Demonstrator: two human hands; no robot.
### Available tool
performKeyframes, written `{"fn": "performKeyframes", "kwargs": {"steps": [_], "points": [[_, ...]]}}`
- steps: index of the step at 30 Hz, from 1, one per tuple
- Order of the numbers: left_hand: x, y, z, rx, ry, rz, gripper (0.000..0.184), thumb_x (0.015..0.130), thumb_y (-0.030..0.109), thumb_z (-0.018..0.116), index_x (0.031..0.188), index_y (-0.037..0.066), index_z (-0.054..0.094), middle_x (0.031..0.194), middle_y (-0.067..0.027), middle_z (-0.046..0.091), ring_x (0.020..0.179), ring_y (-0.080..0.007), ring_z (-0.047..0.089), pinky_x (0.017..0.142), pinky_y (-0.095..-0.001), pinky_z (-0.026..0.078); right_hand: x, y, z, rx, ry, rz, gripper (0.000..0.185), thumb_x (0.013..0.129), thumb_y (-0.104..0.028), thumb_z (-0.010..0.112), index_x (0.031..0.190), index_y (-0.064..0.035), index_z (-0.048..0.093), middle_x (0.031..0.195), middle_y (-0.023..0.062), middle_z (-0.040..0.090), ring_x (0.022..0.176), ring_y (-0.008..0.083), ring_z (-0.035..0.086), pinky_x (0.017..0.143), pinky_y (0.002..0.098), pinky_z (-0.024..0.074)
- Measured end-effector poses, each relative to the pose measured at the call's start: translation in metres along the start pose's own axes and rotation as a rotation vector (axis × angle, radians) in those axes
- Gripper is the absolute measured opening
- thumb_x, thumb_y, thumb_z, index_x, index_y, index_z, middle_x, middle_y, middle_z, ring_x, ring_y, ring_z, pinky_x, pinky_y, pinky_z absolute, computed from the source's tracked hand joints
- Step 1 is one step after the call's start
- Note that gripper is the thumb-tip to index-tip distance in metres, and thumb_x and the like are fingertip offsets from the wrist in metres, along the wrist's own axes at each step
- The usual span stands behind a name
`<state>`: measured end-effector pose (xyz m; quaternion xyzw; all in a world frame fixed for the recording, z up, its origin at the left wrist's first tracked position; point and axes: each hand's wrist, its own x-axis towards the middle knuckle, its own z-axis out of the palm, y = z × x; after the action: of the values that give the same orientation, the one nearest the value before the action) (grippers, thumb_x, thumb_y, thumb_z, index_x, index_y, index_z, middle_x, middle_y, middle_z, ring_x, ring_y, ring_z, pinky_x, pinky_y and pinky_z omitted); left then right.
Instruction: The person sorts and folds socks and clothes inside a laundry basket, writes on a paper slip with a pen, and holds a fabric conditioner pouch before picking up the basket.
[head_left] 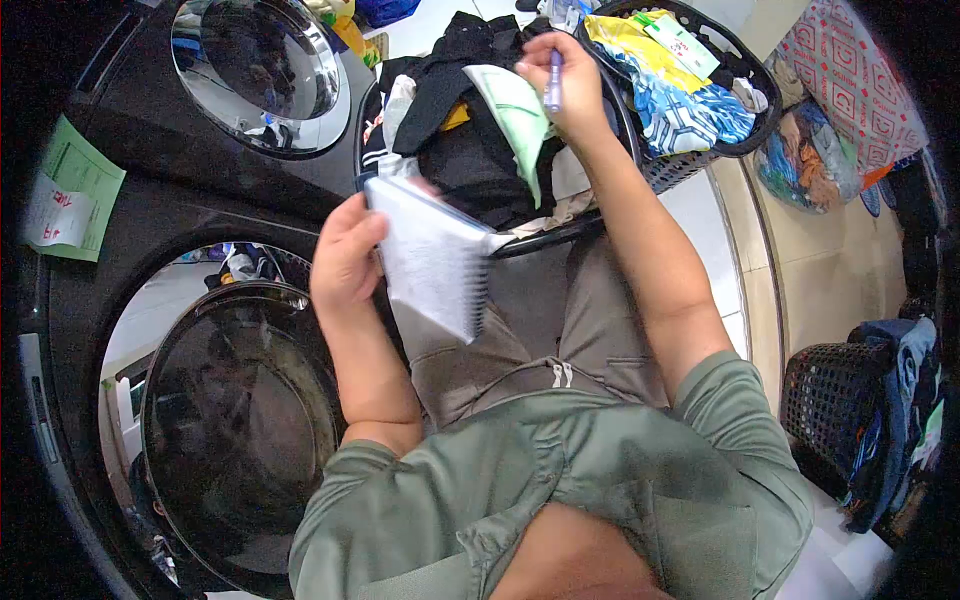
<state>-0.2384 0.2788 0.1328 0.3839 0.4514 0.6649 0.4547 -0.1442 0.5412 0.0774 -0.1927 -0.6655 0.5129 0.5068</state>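
My left hand [347, 250] grips a white spiral notebook [430, 258] by its left edge. The notebook is tilted and blurred, with its wire binding on the right side. In my right hand [572, 88] is a pen [554, 82], pointing down along the fingers. A light green paper slip [513, 120] stands curved close to those fingertips; whether they touch it I cannot tell. Under both hands is a black laundry basket [560, 238] piled with dark clothes [450, 165] and a few lighter pieces.
At left stand two dark front-loading machines with round doors, the upper door [258, 75] and the lower door [245, 430]. A green paper [78, 195] is stuck on one. Right of me are a second laundry basket [740, 145], a patterned bag [850, 85] and another basket [825, 395] with clothes.
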Motion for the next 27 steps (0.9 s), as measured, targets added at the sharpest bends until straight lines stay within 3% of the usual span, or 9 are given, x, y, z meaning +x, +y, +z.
{"fn": "performKeyframes", "kwargs": {"steps": [5, 11, 12, 13, 15, 19, 21, 23, 27], "points": [[0.047, -0.014, 0.024, 0.061, -0.107, -0.137, 0.053, 0.076, 0.022, 0.060, 0.115, -0.010, 0.045, 0.121, -0.0147, 0.047, 0.109, -0.0195, 0.049, 0.094, -0.0304, 0.036, -0.006, 0.021, -0.048, -0.323, 0.155, -0.121, 0.018, 0.067, -0.001, 0.065, 0.083, -0.0039, 0.057, 0.067, 0.0068, 0.059, 0.061, 0.0132, 0.056, 0.058, 0.0253, 0.0457], [0.106, -0.047, 0.016, -0.195, -0.395, -0.169, 0.058, 0.074, 0.026, 0.065, 0.115, -0.010, 0.045, 0.141, -0.0102, 0.021, 0.115, -0.0187, 0.043, 0.095, -0.0312, 0.035, -0.034, -0.047, -0.049, 0.029, -0.179, -0.059, 0.017, 0.071, 0.002, 0.063, 0.084, -0.0045, 0.056, 0.072, -0.0022, 0.053, 0.067, 0.0035, 0.050, 0.061, 0.0166, 0.0410], [0.106, -0.050, 0.025, -0.214, -0.419, -0.094, 0.055, 0.077, 0.021, 0.061, 0.121, -0.006, 0.041, 0.118, -0.0084, 0.050, 0.105, -0.0153, 0.050, 0.093, -0.0292, 0.036, -0.039, -0.068, -0.049, 0.061, -0.219, -0.070, 0.017, 0.071, 0.001, 0.065, 0.084, -0.0045, 0.056, 0.072, -0.0029, 0.051, 0.067, 0.0031, 0.050, 0.061, 0.0160, 0.0407], [0.102, -0.053, 0.017, -0.195, -0.507, -0.155, 0.053, 0.076, 0.023, 0.063, 0.115, -0.007, 0.047, 0.112, -0.0095, 0.054, 0.102, -0.0164, 0.053, 0.091, -0.0301, 0.037, -0.041, -0.081, -0.050, 0.115, -0.225, -0.081, 0.015, 0.072, 0.001, 0.064, 0.083, -0.0045, 0.056, 0.073, -0.0023, 0.053, 0.066, 0.0036, 0.050, 0.061, 0.0162, 0.0411], [0.096, -0.062, 0.018, -0.213, -0.517, -0.237, 0.047, 0.075, 0.024, 0.064, 0.109, -0.006, 0.051, 0.105, -0.0098, 0.058, 0.095, -0.0163, 0.056, 0.088, -0.0291, 0.040, -0.040, -0.084, -0.051, 0.132, -0.176, -0.122, 0.016, 0.071, 0.002, 0.065, 0.083, -0.0052, 0.056, 0.075, -0.0023, 0.054, 0.067, 0.0036, 0.051, 0.062, 0.0162, 0.0413], [0.076, -0.038, 0.032, -0.074, -0.258, -0.283, 0.032, 0.077, 0.013, 0.062, 0.104, -0.003, 0.055, 0.092, -0.0051, 0.061, 0.082, -0.0123, 0.057, 0.076, -0.0247, 0.044, -0.038, -0.062, -0.058, 0.061, -0.095, -0.070, 0.012, 0.075, -0.005, 0.065, 0.081, -0.0043, 0.054, 0.070, 0.0023, 0.056, 0.063, 0.0082, 0.054, 0.057, 0.0202, 0.0427], [0.073, -0.017, 0.027, 0.206, -0.172, -0.196, 0.029, 0.079, 0.010, 0.061, 0.105, -0.001, 0.055, 0.091, -0.0029, 0.059, 0.080, -0.0092, 0.055, 0.074, -0.0229, 0.043, -0.036, -0.035, -0.068, -0.476, 0.007, 0.089, 0.019, 0.076, -0.018, 0.065, 0.078, -0.0035, 0.053, 0.062, 0.0079, 0.054, 0.058, 0.0159, 0.056, 0.053, 0.0273, 0.0431], [0.077, -0.002, 0.019, 0.334, -0.078, -0.179, 0.030, 0.080, 0.010, 0.058, 0.106, -0.002, 0.054, 0.092, -0.0046, 0.061, 0.082, -0.0105, 0.057, 0.075, -0.0239, 0.045, -0.041, -0.003, -0.074, -0.666, -0.070, 0.154, 0.034, 0.073, -0.034, 0.067, 0.072, -0.0036, 0.051, 0.058, 0.0110, 0.053, 0.051, 0.0220, 0.051, 0.051, 0.0321, 0.0412], [0.101, -0.011, -0.014, 0.586, 0.198, -0.250, 0.019, 0.080, 0.017, 0.060, 0.089, 0.000, 0.058, 0.075, 0.0018, 0.057, 0.066, -0.0047, 0.051, 0.060, -0.0198, 0.040, -0.050, 0.016, -0.063, -0.417, -0.157, 0.320, 0.034, 0.071, -0.031, 0.069, 0.071, -0.0033, 0.051, 0.054, 0.0076, 0.050, 0.050, 0.0185, 0.048, 0.050, 0.0297, 0.0397]]}}
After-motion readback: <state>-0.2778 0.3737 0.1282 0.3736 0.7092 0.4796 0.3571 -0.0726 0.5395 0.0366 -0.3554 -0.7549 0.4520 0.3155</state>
